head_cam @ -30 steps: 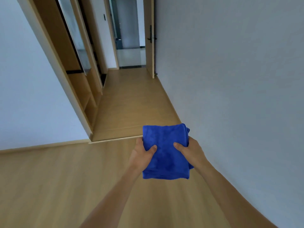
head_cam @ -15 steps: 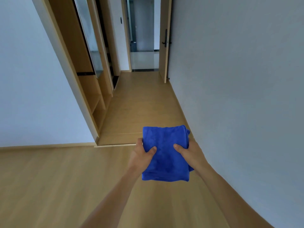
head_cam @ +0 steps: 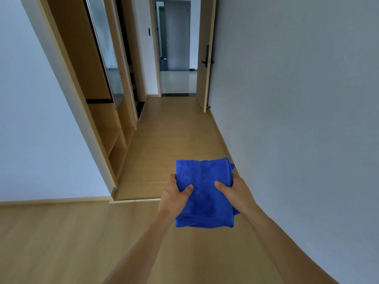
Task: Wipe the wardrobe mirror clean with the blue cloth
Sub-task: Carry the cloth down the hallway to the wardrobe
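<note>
A folded blue cloth (head_cam: 204, 193) is held out in front of me over the wooden floor. My left hand (head_cam: 174, 196) grips its left edge with the thumb on top. My right hand (head_cam: 235, 193) grips its right edge the same way. The wardrobe mirror (head_cam: 106, 48) is a tall narrow panel seen at a sharp angle on the wooden wardrobe (head_cam: 82, 64) at the upper left, well ahead of my hands. Its glass reflects pale light and a darker lower part.
A corridor with a wooden floor (head_cam: 174, 136) runs ahead between the wardrobe and a grey wall (head_cam: 297, 99) on the right. Open wardrobe shelves (head_cam: 118, 144) sit low on the left. A wooden door (head_cam: 205, 58) stands open at the far end.
The view has shifted toward the corridor, so the wardrobe and doorway sit further right and nearer. Both hands keep the same hold on the cloth.
</note>
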A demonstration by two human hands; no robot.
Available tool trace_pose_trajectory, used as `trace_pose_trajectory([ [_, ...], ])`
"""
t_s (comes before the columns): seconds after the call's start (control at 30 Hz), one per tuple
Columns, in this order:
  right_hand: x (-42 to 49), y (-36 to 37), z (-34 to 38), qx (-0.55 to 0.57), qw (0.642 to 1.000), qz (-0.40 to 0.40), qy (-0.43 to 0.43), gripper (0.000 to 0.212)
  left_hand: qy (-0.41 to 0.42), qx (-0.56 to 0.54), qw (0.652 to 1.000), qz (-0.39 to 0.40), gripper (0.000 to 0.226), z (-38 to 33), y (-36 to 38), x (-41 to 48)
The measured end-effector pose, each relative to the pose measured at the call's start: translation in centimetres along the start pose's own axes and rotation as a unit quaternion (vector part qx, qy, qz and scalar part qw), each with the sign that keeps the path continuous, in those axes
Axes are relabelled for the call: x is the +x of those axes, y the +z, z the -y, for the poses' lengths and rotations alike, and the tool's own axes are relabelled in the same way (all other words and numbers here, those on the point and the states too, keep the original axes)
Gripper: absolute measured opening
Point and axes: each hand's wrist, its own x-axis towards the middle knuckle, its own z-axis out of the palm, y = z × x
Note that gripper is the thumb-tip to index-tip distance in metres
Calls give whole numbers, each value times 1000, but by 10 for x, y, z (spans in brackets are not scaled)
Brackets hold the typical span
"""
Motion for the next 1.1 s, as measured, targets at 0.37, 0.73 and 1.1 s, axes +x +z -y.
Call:
trace_pose_trajectory([
  [0.37,100,26,27,-4,998,55,21,27,-40,5,999,-27,37,7,-11,97],
  [0.73,260,16,51,1,994,111,-10,16,-53,1,996,-77,40,-31,6,235],
  [1.1,391,46,61,-22,992,125,-19,12,-67,5,992,-109,53,-43,-3,342],
])
